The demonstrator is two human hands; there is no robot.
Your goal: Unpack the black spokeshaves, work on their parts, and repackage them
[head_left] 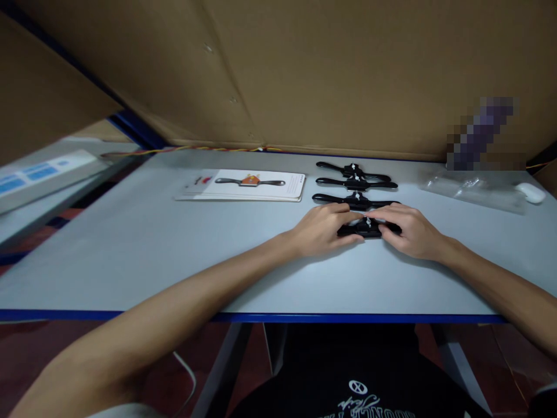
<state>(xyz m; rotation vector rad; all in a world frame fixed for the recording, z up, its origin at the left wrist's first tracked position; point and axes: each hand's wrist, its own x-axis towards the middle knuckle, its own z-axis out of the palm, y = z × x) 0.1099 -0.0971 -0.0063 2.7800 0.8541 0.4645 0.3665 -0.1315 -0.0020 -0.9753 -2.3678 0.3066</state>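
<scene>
Both our hands rest on the nearest black tool [368, 228] near the middle of the table [130, 255] — left hand [324, 229] and right hand [409, 229] curled loosely over its two handles. Three more tools [354, 184] lie just beyond — a card [243, 186] to their left.

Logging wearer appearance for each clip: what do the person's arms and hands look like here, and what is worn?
Both forearms are bare, with no sleeves in view. The left hand and right hand have no gloves; no rings, watch or markings are visible. At the bottom edge, a black shirt with white lettering shows.
</scene>
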